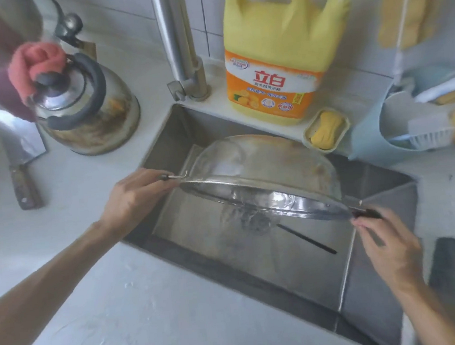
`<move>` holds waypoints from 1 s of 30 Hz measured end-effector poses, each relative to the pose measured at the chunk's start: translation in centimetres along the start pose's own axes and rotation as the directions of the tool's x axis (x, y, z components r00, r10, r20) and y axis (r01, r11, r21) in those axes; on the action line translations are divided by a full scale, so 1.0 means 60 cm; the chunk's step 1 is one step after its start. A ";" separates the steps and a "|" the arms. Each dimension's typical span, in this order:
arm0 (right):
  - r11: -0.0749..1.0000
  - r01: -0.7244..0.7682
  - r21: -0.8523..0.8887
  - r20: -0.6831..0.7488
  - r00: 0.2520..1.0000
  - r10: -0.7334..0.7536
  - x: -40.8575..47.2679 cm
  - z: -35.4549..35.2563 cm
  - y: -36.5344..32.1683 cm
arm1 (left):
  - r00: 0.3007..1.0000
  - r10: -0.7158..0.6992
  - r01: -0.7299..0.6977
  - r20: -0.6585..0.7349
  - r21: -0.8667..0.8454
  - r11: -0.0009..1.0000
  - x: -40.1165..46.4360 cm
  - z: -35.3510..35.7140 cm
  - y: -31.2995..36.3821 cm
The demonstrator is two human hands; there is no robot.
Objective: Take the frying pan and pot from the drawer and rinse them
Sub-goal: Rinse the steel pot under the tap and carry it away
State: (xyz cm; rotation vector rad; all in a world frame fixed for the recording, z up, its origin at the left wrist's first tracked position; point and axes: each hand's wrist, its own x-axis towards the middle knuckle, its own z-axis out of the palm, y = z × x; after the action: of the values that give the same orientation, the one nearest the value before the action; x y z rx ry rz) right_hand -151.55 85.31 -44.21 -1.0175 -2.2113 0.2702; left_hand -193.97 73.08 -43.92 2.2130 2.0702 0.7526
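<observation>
Two grips, left hand (136, 198) and right hand (389, 251), on one tilted pot (272, 179).

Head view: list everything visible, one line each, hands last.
pot: one, steel, tilted over the sink, held by both handles
sink: one, steel, centre
tap: one, steel, behind sink
detergent jug: one, yellow and orange, behind sink
soap: one, yellow, in dish beside jug
kettle: one, steel, black handle, left counter
cloth: one, pink, on kettle
cleaver: one, steel, wooden handle, left of kettle
basket: one, pale blue, right, holding brush
left hand: grips left pot handle
right hand: grips right pot handle
</observation>
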 end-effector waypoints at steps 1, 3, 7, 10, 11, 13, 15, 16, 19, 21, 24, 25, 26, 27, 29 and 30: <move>0.997 0.040 -0.059 -0.025 0.999 -0.042 0.006 -0.018 -0.004 | 0.999 0.005 -0.005 -0.042 0.011 1.000 0.009 -0.011 0.012; 0.984 0.091 -0.151 -0.055 0.993 -0.101 0.012 -0.057 -0.008 | 0.992 0.001 0.001 -0.123 0.015 1.000 0.027 -0.031 0.036; 0.990 0.035 -0.139 -0.050 0.998 -0.042 0.031 -0.137 -0.023 | 0.984 0.032 -0.032 -0.174 0.001 0.999 0.056 -0.068 0.092; 0.964 -0.213 0.160 -0.011 0.976 0.218 0.062 -0.202 -0.054 | 0.988 -0.046 0.024 -0.145 -0.151 0.988 0.086 -0.102 0.136; 0.916 -0.318 0.246 0.038 0.947 0.319 0.069 -0.221 -0.056 | 0.990 -0.104 0.081 -0.096 -0.222 0.972 0.100 -0.117 0.152; 0.795 -0.499 0.346 0.183 0.867 0.464 0.076 -0.255 -0.052 | 0.980 -0.190 0.196 0.050 -0.355 0.914 0.120 -0.145 0.185; 0.689 -0.617 0.381 0.279 0.787 0.550 0.073 -0.284 -0.058 | 0.964 -0.198 0.262 0.180 -0.486 0.834 0.130 -0.160 0.202; 0.621 -0.673 0.402 0.293 0.737 0.610 0.066 -0.293 -0.062 | 0.957 -0.190 0.281 0.220 -0.535 0.797 0.135 -0.164 0.205; 0.392 -0.781 0.487 0.308 0.573 0.759 0.037 -0.310 -0.088 | 0.942 -0.152 0.318 0.298 -0.651 0.689 0.156 -0.173 0.216; 0.266 -0.766 0.585 0.289 0.503 0.815 0.018 -0.325 -0.103 | 0.934 -0.128 0.342 0.332 -0.735 0.586 0.164 -0.180 0.237; 0.305 -0.736 0.604 0.174 0.495 0.851 -0.006 -0.370 -0.138 | 0.932 -0.047 0.334 0.359 -0.801 0.497 0.176 -0.195 0.273; 0.345 -0.731 0.589 0.123 0.503 0.855 -0.015 -0.389 -0.149 | 0.932 -0.016 0.324 0.362 -0.811 0.487 0.183 -0.201 0.284; 0.376 -0.734 0.566 0.084 0.505 0.859 -0.025 -0.411 -0.158 | 0.932 0.010 0.313 0.363 -0.816 0.486 0.193 -0.205 0.296; 0.412 -0.729 0.547 0.060 0.525 0.849 -0.033 -0.432 -0.172 | 0.932 0.033 0.300 0.360 -0.820 0.488 0.203 -0.208 0.309; 0.467 -0.728 0.501 -0.002 0.539 0.842 -0.055 -0.476 -0.188 | 0.930 0.079 0.274 0.358 -0.824 0.496 0.221 -0.215 0.344; 0.476 -0.730 0.491 -0.022 0.535 0.844 -0.067 -0.499 -0.197 | 0.929 0.107 0.260 0.355 -0.829 0.496 0.228 -0.216 0.364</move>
State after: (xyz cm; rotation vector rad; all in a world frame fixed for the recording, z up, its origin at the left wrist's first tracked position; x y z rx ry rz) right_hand -137.00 71.73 -18.60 -1.6556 -1.1754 0.9412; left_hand -178.04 79.40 -20.68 1.4751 1.1392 0.9809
